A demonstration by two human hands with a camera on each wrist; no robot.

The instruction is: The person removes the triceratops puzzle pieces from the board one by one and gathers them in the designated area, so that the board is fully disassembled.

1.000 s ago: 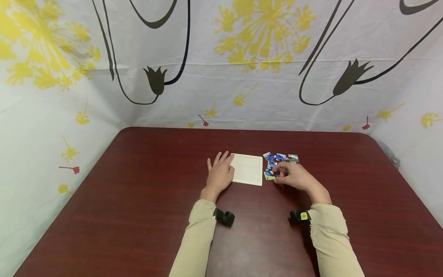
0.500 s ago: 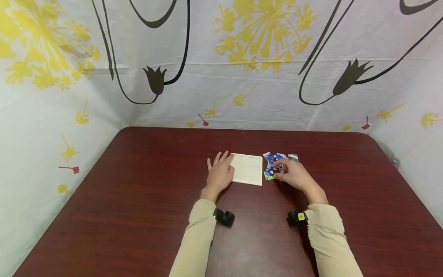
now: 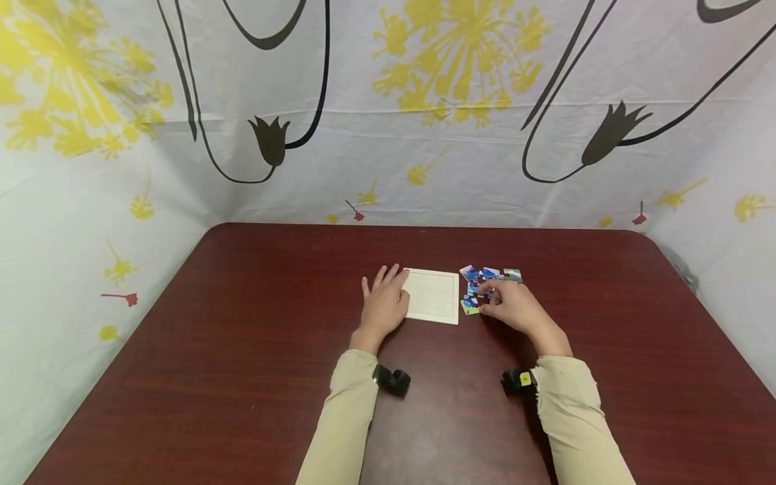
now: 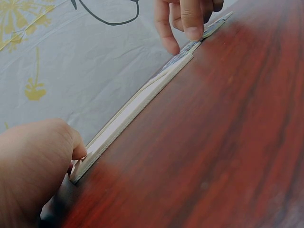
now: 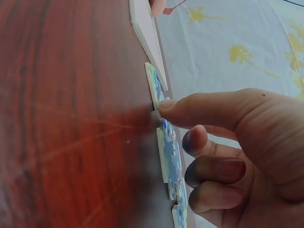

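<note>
A pale, shallow wooden puzzle tray (image 3: 432, 296) with a raised rim lies flat on the table. My left hand (image 3: 383, 308) rests at its left side, fingers spread, the index fingertip at the upper left corner and the thumb along the left edge. Just right of the tray lie several jigsaw puzzle pieces (image 3: 469, 273), mostly blue with some green. Over them is my right hand (image 3: 520, 308), thumb and index finger apart. In the right wrist view, the thumb (image 5: 190, 108) touches the edge of a piece (image 5: 153, 80); the other fingers are bent. The hand hides some pieces.
The dark red-brown table (image 3: 254, 337) extends around the tray and pieces. A white cloth (image 3: 364, 128) with yellow and grey flowers hangs behind the table and at both sides. Each wrist wears a black camera strap (image 3: 393, 381).
My right hand has shifted slightly left and up over the pieces, its thumb now at the green piece's edge. The left hand and tray stay where they were.
</note>
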